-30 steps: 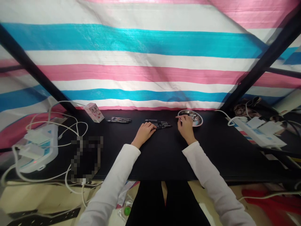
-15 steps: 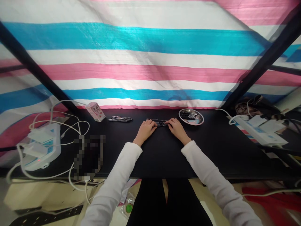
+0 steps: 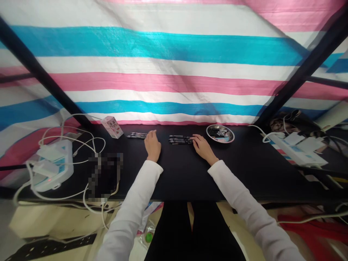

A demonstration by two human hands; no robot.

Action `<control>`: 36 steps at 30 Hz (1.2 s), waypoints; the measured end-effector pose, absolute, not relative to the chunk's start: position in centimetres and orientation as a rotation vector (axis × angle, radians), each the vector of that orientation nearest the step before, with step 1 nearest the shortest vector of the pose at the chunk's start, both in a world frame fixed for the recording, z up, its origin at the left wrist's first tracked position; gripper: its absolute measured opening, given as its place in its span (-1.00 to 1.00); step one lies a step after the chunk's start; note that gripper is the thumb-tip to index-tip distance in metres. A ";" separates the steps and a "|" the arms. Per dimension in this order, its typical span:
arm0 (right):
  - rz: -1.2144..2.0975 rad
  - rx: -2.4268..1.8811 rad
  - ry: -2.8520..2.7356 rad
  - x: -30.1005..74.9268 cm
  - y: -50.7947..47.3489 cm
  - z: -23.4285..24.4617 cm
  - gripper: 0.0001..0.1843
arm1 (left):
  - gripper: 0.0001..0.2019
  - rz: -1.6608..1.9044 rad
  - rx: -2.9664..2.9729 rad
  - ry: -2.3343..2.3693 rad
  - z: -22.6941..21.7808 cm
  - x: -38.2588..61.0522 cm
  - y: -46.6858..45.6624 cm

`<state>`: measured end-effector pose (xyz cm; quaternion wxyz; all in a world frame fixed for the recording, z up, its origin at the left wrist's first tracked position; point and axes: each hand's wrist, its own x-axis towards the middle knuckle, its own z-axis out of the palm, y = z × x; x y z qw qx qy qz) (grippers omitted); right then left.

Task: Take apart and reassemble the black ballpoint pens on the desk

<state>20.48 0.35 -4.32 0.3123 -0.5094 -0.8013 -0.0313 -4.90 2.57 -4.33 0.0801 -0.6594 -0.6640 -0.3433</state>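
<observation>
**Left hand [image 3: 153, 145] and right hand [image 3: 201, 148], reaching over a black tabletop [image 3: 185, 177]**

Left pen set [image 3: 134, 135]: several slim pens, dark with silvery parts. They are lying close together, side to side across the tabletop, their right ends disappearing behind the left hand.

Left hand: bare, white-sleeved, extending over the right ends of that set. The fingers are mostly hiding behind the back of the hand; whether they are gripping a pen cannot be told.

Middle pen set [image 3: 178, 140]: dark pens with clear or silvery parts, lying in a close row between the two hands, well apart from the left pen set.

Right hand: bare, white-sleeved, palm down. Its bent fingers are meeting the right ends of the middle pen set; whether they are pinching a pen or merely resting there cannot be told.

Metal bowl [image 3: 230, 135]: round, pale-rimmed, standing near the right hand, beyond it and to its right. It is holding further dark pens [image 3: 217, 132].

Carton [image 3: 112, 127]: small, pink and white, sitting just beside the left pen set, on its left.

Left power strip [image 3: 56, 165]: white, with plugs and cables, occupying the far left.

Right power strip [image 3: 299, 150]: white, likewise carrying plugs, lying at the right.

Striped sheet [image 3: 163, 47]: pink, white and blue, hanging behind everything.
</observation>
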 end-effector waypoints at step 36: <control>0.047 -1.254 -2.009 20.4 -0.4 -3.8 -0.73 | -0.79 -0.792 -2.142 -2.092 -2.9 -6.2 1.6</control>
